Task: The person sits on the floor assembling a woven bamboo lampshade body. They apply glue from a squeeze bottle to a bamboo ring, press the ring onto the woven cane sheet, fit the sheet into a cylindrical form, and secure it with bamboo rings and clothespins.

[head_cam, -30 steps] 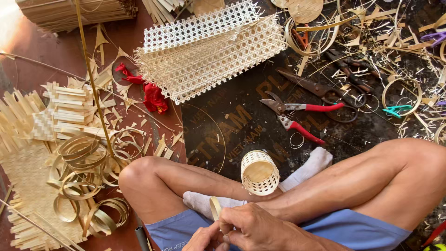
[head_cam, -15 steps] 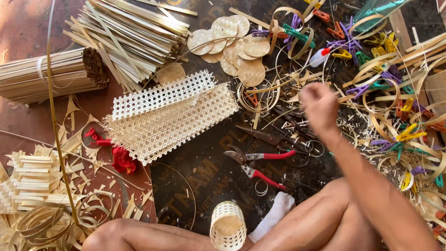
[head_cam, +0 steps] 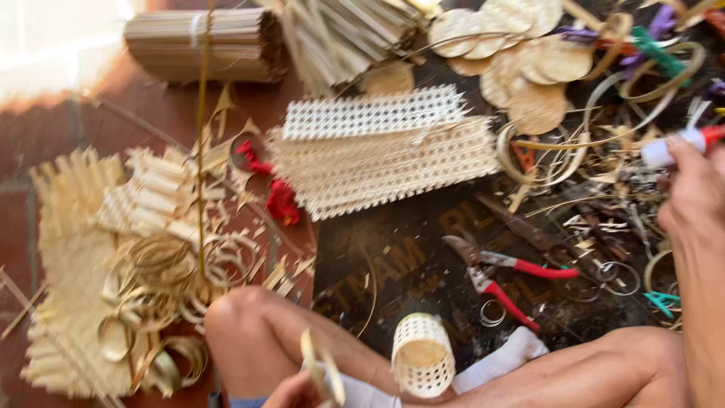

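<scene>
My right hand (head_cam: 693, 198) is raised at the right edge, shut on a small white tube with a red end (head_cam: 667, 149). My left hand (head_cam: 291, 391) shows only partly at the bottom, between my knees, and holds a thin pale rattan strip loop (head_cam: 320, 369). A small woven cane cylinder (head_cam: 422, 355) stands by my leg on a white cloth (head_cam: 504, 357). Red-handled pliers (head_cam: 501, 278) lie on the dark mat (head_cam: 393, 264), between my two hands.
Stacked woven cane sheets (head_cam: 385, 151) lie in the middle. Round woven discs (head_cam: 521, 53) and coloured strips lie at the back right. A stick bundle (head_cam: 204, 45) lies at the back left. Rattan coils (head_cam: 151, 279), offcuts and a red ribbon (head_cam: 272, 189) cover the left floor.
My right hand left my lap, reached into the clutter at the right, and now holds a white and red tube. The view swung up and then to the right.
</scene>
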